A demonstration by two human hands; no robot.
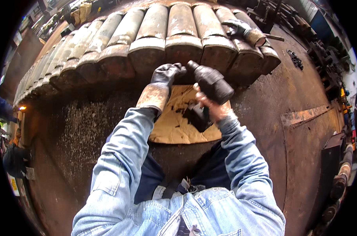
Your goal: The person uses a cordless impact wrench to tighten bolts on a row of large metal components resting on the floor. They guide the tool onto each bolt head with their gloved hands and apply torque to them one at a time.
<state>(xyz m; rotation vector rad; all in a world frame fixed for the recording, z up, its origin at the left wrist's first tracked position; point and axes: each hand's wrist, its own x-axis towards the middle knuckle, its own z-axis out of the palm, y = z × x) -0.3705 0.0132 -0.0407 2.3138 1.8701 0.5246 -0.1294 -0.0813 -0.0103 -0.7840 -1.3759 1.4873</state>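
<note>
My bare right hand grips a dark, grimy cordless impact wrench by its handle. The wrench's nose points up and to the left, toward the row of metal segments. My left hand wears a black glove with a stained tan cuff. Its fingers are curled closed, a little left of the wrench's nose; what lies in them, if anything, is hidden. Ahead of both hands runs a curved row of worn, rounded metal segments. Below the hands lies a piece of cardboard with dark smears and bits on it.
Another black glove with a tan cuff rests on the right end of the row, beside a thin dark bar. A dark chain lies on the brown metal floor at the right. A small orange flame or glow shows at far left.
</note>
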